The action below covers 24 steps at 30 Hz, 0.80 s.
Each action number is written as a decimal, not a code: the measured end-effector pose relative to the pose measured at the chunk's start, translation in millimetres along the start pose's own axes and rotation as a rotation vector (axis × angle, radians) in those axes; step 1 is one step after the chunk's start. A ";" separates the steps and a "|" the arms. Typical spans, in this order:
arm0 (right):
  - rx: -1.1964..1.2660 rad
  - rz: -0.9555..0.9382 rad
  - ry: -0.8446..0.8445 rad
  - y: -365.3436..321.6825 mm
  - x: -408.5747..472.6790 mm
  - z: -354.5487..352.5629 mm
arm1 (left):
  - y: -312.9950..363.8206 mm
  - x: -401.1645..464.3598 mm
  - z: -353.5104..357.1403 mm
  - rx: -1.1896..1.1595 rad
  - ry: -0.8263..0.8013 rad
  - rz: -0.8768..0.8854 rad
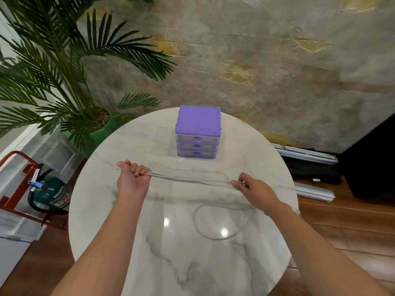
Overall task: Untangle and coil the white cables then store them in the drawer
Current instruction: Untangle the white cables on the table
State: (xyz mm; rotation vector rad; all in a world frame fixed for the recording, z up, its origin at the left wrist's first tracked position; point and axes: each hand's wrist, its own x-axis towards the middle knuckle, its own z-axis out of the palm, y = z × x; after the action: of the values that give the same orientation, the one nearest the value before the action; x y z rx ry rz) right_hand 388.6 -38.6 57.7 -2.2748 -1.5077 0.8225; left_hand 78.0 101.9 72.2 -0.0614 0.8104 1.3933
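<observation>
The left hand (131, 181) is curling its fingers round one end of a bundle of white cable strands (190, 179), with a short tip poking out past the knuckles on the outer side; the right hand (254, 192) is pinching the other end between thumb and fingertips, so the strands are running taut and nearly level between the two hands, held above the table and not lying on it. The strands are looking doubled over into several parallel runs, which I take to mean that this cable is already pulled free of knots and is being folded into long loops rather than wound tight; whether it is one cable or two in the bundle I cannot tell.

Nearer the person, a second white cable (215, 222) is lying loose on the marble table (149, 263) in one open loop, its end trailing off under the right wrist; it is looking untangled but not coiled.

Beyond the hands, well apart from both cables, the purple drawer unit (197, 133) is standing with all three clear drawers pushed in; nothing is visibly stored yet.

So, by my reading, the untangling is mostly done, the coiling is under way on the held bundle, and the loose loop, the opening of a drawer and the stowing are all remaining.
</observation>
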 end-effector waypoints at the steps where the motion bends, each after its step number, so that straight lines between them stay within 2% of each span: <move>1: 0.050 0.052 -0.032 1.2 -2.1 0.1 | 1.3 1.0 0.0 -0.001 -0.002 0.004; 5: 0.088 0.237 -0.097 21.8 -8.0 0.6 | 9.3 7.6 -0.5 0.012 0.009 0.044; 9: -0.023 0.314 -0.035 38.8 -13.7 -1.5 | 13.6 9.0 -1.4 0.142 0.040 0.117; 12: -0.034 0.301 0.092 36.2 -13.9 -1.4 | 9.5 1.8 9.7 0.458 0.065 0.221; 14: -0.007 0.258 0.169 27.8 -12.7 0.2 | 0.4 -9.2 23.8 0.786 0.021 0.298; 16: 0.012 0.225 0.206 15.0 -10.6 1.5 | -16.8 -21.9 35.4 1.117 -0.118 0.360; 18: 0.021 0.191 0.208 1.6 -7.8 3.2 | -40.5 -35.4 41.5 1.341 -0.333 0.341; 22: 0.087 0.141 0.190 -23.5 -2.6 8.5 | -91.8 -52.5 37.2 1.727 -0.750 0.176; 24: 0.151 0.130 0.176 -29.6 -0.6 12.0 | -111.2 -56.9 31.4 1.891 -0.874 0.124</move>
State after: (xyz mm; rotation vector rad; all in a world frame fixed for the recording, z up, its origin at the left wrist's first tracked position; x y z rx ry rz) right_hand 359.2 -27.9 64.0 -2.2847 -1.1911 0.7220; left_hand 193.2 44.8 79.7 1.8939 1.0337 0.1848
